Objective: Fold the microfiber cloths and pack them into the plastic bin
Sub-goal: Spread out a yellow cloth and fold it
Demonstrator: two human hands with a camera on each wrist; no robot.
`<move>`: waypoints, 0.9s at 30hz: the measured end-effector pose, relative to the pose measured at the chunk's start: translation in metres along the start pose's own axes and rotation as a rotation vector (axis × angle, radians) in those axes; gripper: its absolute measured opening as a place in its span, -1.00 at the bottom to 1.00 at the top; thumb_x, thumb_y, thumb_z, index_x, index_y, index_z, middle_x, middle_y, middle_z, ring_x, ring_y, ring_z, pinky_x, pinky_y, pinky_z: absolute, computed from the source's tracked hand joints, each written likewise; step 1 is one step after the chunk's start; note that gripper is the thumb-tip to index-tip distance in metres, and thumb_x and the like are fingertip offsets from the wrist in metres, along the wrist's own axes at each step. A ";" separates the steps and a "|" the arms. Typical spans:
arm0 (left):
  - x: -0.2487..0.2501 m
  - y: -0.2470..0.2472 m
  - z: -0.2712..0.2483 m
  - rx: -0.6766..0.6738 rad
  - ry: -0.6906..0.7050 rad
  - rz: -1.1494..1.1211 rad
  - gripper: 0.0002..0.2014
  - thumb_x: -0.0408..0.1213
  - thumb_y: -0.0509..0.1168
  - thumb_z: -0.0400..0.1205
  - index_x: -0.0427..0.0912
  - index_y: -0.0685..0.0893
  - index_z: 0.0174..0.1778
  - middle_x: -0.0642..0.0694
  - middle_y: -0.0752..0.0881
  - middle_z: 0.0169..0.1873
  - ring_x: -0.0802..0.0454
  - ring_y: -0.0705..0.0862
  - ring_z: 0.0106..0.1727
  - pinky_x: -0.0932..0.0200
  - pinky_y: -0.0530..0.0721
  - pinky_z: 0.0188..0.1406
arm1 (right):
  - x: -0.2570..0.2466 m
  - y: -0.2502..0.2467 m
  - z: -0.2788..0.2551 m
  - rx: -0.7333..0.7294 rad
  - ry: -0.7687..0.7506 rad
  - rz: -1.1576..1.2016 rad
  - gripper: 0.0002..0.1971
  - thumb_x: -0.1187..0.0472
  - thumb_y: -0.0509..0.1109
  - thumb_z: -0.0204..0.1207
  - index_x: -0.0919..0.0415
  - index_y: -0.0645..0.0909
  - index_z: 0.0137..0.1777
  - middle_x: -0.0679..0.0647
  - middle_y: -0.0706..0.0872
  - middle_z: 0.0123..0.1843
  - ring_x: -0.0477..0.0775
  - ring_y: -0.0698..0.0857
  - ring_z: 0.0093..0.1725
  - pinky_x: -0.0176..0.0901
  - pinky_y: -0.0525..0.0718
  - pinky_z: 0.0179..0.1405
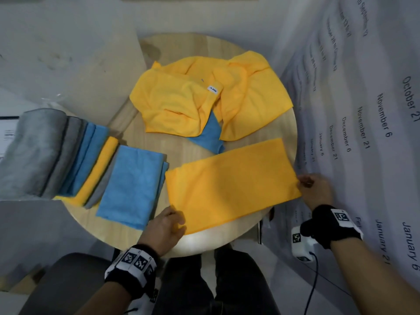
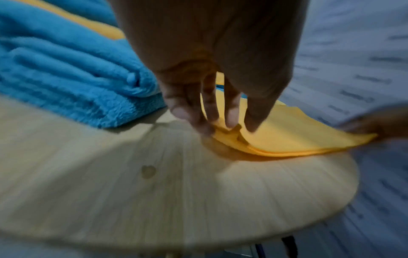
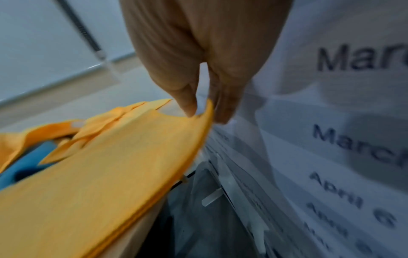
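A yellow cloth, folded once into a long rectangle, lies on the round wooden table near its front edge. My left hand pinches its near left corner. My right hand pinches the right corner, which hangs past the table's rim. Behind it lies a heap of unfolded yellow cloths with a blue cloth partly under them. At the left sits a row of folded cloths, the nearest a folded blue cloth. No plastic bin shows.
Folded grey, blue and yellow cloths overlap off the table's left edge. A white sheet printed with dates drapes along the right side. My legs are under the table's front edge. A cable hangs from the right wrist.
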State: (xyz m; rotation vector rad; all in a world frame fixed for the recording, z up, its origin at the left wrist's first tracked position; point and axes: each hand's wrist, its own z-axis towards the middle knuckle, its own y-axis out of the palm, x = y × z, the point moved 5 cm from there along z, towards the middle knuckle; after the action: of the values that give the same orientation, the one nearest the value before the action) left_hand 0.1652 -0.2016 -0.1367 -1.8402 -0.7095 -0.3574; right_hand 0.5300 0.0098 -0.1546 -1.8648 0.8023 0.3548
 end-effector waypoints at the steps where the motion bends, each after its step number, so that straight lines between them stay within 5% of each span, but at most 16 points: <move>1: 0.006 -0.005 0.002 0.080 -0.011 0.093 -0.82 -0.03 0.32 0.51 -0.05 0.73 -0.18 -0.04 0.64 -0.10 0.03 0.67 -0.34 0.15 0.68 -0.40 | -0.012 0.001 -0.002 0.018 -0.071 -0.122 -0.82 0.36 0.34 0.53 0.23 0.70 0.08 0.31 0.71 0.09 0.29 0.66 0.07 0.07 0.61 0.06; 4: 0.032 -0.015 0.026 0.312 0.068 0.182 -0.63 -0.01 0.12 0.59 -0.16 0.73 -0.01 -0.14 0.65 -0.11 -0.11 0.71 -0.25 0.15 0.66 -0.47 | -0.060 0.026 -0.017 0.051 -0.401 -0.316 -0.61 0.21 0.18 0.58 0.35 0.55 0.34 0.40 0.54 0.36 0.39 0.50 0.36 0.20 0.46 0.29; 7: 0.068 -0.002 0.067 0.274 0.153 0.191 -0.59 -0.08 0.06 0.65 -0.17 0.60 0.31 -0.23 0.61 0.24 -0.17 0.62 0.23 -0.05 0.66 0.08 | -0.104 0.085 -0.050 -0.113 -0.713 -0.483 -0.54 0.14 0.07 0.59 0.26 0.53 0.42 0.32 0.49 0.48 0.42 0.43 0.49 0.45 0.40 0.34; 9: 0.078 0.016 0.091 0.131 0.138 0.255 -0.49 -0.05 -0.08 0.67 -0.15 0.40 0.51 -0.21 0.39 0.52 -0.16 0.34 0.54 -0.22 0.39 0.42 | -0.124 0.123 -0.066 -0.255 -0.824 -0.610 -0.49 0.12 0.00 0.57 0.25 0.52 0.43 0.26 0.50 0.49 0.34 0.48 0.48 0.45 0.48 0.27; 11: 0.072 0.032 0.105 0.000 0.077 0.335 -0.37 0.04 -0.32 0.65 -0.09 0.12 0.64 -0.09 0.06 0.66 -0.06 -0.04 0.67 -0.27 0.03 0.60 | -0.128 0.145 -0.064 -0.340 -0.800 -0.707 -0.37 0.02 -0.17 0.57 0.25 0.33 0.57 0.20 0.28 0.63 0.25 0.26 0.61 0.43 0.34 0.45; 12: 0.063 0.036 0.108 -0.025 0.046 0.364 -0.34 0.07 -0.41 0.63 -0.06 0.02 0.66 -0.05 -0.04 0.67 0.00 -0.16 0.67 -0.23 -0.12 0.62 | -0.121 0.150 -0.057 -0.371 -0.762 -0.723 -0.28 -0.08 -0.32 0.54 0.22 0.13 0.65 0.15 0.06 0.70 0.17 0.04 0.68 0.39 0.12 0.57; 14: 0.045 0.036 0.107 -0.002 0.020 0.425 -0.34 0.12 -0.46 0.64 -0.02 -0.02 0.66 -0.04 -0.06 0.67 0.05 -0.20 0.65 -0.15 -0.24 0.60 | -0.102 0.148 -0.040 -0.377 -0.675 -0.744 -0.19 -0.23 -0.51 0.44 0.10 -0.21 0.68 0.02 -0.28 0.70 0.01 -0.30 0.66 0.27 -0.24 0.59; 19: 0.018 0.021 0.086 0.097 -0.064 0.463 -0.43 0.04 -0.27 0.72 -0.08 0.13 0.64 -0.17 0.11 0.64 -0.05 0.02 0.65 -0.12 -0.15 0.60 | -0.071 0.116 -0.004 -0.246 -0.550 -0.759 -0.22 -0.37 -0.49 0.45 -0.05 -0.32 0.65 -0.02 -0.39 0.66 0.06 -0.31 0.66 0.24 -0.29 0.59; 24: 0.022 0.005 0.088 0.130 -0.131 0.369 -0.40 0.06 0.07 0.66 -0.20 0.29 0.57 -0.44 0.26 0.54 -0.36 0.21 0.59 -0.24 0.28 0.52 | -0.056 0.089 0.022 -0.216 -0.446 -0.735 -0.18 -0.41 -0.46 0.40 -0.09 -0.31 0.65 0.07 -0.33 0.70 0.09 -0.32 0.67 0.23 -0.30 0.60; 27: 0.032 -0.010 0.096 0.096 -0.211 0.361 -0.22 0.10 0.32 0.53 -0.21 0.22 0.57 -0.31 0.46 0.38 -0.28 0.41 0.41 -0.19 0.48 0.29 | -0.054 0.081 0.028 -0.207 -0.453 -0.750 -0.15 -0.43 -0.47 0.38 -0.08 -0.27 0.66 0.09 -0.30 0.70 0.09 -0.30 0.67 0.26 -0.29 0.58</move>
State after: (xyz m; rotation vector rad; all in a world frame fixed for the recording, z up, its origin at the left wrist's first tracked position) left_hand 0.1750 -0.1014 -0.1471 -1.8856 -0.5102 0.1058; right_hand 0.4395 0.0341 -0.1922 -2.0175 -0.2594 0.3600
